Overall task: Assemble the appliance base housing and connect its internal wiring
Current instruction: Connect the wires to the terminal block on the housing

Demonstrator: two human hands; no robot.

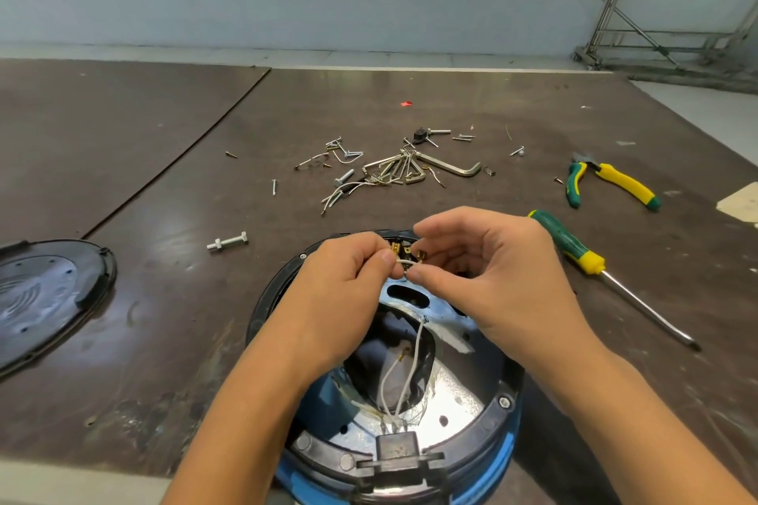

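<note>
The wire [404, 263] was pinched in both grips, left hand [344, 279] and right hand [492, 271], running crosswise between them over the far rim of the housing [488, 420]; the terminals [404, 248] lay just beyond both.

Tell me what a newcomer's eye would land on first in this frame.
First, the two hands at centre: the left hand and right hand pinch a white wire by brass terminals at the far rim of the open appliance base. Behind them a jumble of hex keys and screws lies mid-table, with a green-and-yellow screwdriver and pliers to the right. A black cover rests at the left edge.
</note>
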